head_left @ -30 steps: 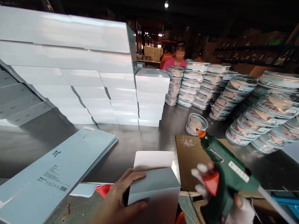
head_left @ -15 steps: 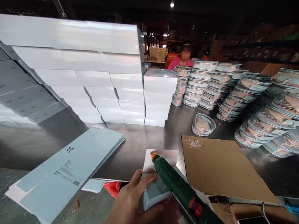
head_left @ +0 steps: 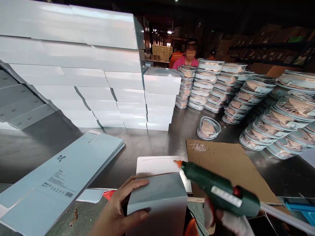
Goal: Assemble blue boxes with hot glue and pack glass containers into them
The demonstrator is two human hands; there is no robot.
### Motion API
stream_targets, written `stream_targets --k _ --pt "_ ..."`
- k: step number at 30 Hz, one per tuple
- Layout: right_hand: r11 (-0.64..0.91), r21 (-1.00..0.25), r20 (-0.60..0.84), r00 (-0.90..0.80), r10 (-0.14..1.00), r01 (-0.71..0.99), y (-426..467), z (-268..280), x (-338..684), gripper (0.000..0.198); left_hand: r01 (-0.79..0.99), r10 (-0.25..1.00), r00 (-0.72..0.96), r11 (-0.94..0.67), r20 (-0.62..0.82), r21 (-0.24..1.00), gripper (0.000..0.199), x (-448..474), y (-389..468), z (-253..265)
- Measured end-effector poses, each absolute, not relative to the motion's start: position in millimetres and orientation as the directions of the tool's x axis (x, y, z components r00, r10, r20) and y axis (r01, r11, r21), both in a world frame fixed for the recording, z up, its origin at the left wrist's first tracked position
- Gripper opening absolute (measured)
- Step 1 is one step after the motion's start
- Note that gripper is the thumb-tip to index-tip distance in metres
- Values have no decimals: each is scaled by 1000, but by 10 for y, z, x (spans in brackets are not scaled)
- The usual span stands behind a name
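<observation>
In the head view, the wall of stacked glossy white cardboard boxes [head_left: 98, 78] fills the far left of the table, hiding much of what lies behind. To its right rise rows of stacked clear, round-edged containers with beige contents [head_left: 204, 87]; one single clear container [head_left: 208, 128] sits apart from them, just beyond the flat brown cardboard sheet [head_left: 228, 170], which carries a scatter of whitish shreds [head_left: 199, 147]. At left, a pile of flat pale-blue printed cartons [head_left: 61, 180] lies aslant over the table's near edge.

The pale grey-blue cardboard box [head_left: 157, 193] is at the near edge, low in the middle, with its white flap [head_left: 155, 164] spread beyond it. The left hand [head_left: 123, 206] grasps it, fingers over the top and thumb against the near side. The right hand [head_left: 228, 221] is wrapped round the handle of the dark green glue gun [head_left: 216, 186], whose barrel crosses in front of the brown sheet; its orange tip is at the flap's right end, perhaps touching it.

The table [head_left: 133, 144] is dark, shiny metal, above a grey-green floor [head_left: 83, 219]. Behind the containers is a person in pink [head_left: 181, 61]; loaded shelves [head_left: 268, 52] line the dim room.
</observation>
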State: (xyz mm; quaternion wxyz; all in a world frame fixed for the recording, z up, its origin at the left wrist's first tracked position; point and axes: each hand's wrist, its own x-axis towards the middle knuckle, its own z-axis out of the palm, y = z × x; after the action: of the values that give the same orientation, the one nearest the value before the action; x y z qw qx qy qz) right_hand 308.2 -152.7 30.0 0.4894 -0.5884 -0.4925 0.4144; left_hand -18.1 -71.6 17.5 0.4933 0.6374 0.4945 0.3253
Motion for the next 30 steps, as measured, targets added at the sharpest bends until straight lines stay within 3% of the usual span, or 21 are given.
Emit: stream_targets --k 4,6,9,11,12,13,15,16,17,19,22,25,30 --pt "-256 -962 -273 404 873 -97 -1166 394 3464 41 288 910 391 23 -139 957 57 -376 -693 -42" --pt "-361 -924 -377 482 791 -130 -1077 397 3750 38 276 896 433 -27 -99 961 59 -419 -693 -151" --pt "-452 -891 -391 563 728 -34 -1145 401 4000 25 271 901 434 -106 -23 957 58 -408 -690 -227" --pt "-390 -918 -268 612 744 74 -1245 398 3877 23 275 894 449 -145 7 950 56 -370 -682 -224" --pt "-299 -943 -163 582 797 146 -1284 386 3721 33 268 888 460 -161 21 950 55 -345 -680 -217" --pt "-174 -961 -48 491 870 214 -1310 364 3520 59 254 884 466 -174 37 951 53 -315 -682 -212" --pt "51 -980 64 63 996 192 -1315 291 3081 111 208 888 454 -188 75 960 50 -241 -701 -214" --pt "85 -986 76 -64 995 146 -1301 244 2889 114 166 898 430 -184 97 969 47 -199 -719 -219" --pt "116 -987 97 -170 981 108 -1285 194 2737 113 102 913 391 -170 118 980 45 -154 -742 -223" --pt "165 -979 136 -212 968 124 -1259 105 2574 94 -83 944 291 -140 158 987 44 -73 -786 -219" --pt "310 -902 232 -268 935 301 -1245 55 2581 72 -250 959 193 -157 208 955 49 -18 -805 -160" --pt "466 -786 324 -371 870 407 -1233 124 2638 65 -108 907 335 -231 255 967 48 -63 -754 -87" --pt "538 -719 380 -399 834 440 -1184 271 2625 58 -7 810 513 -326 283 945 19 -200 -652 -16"
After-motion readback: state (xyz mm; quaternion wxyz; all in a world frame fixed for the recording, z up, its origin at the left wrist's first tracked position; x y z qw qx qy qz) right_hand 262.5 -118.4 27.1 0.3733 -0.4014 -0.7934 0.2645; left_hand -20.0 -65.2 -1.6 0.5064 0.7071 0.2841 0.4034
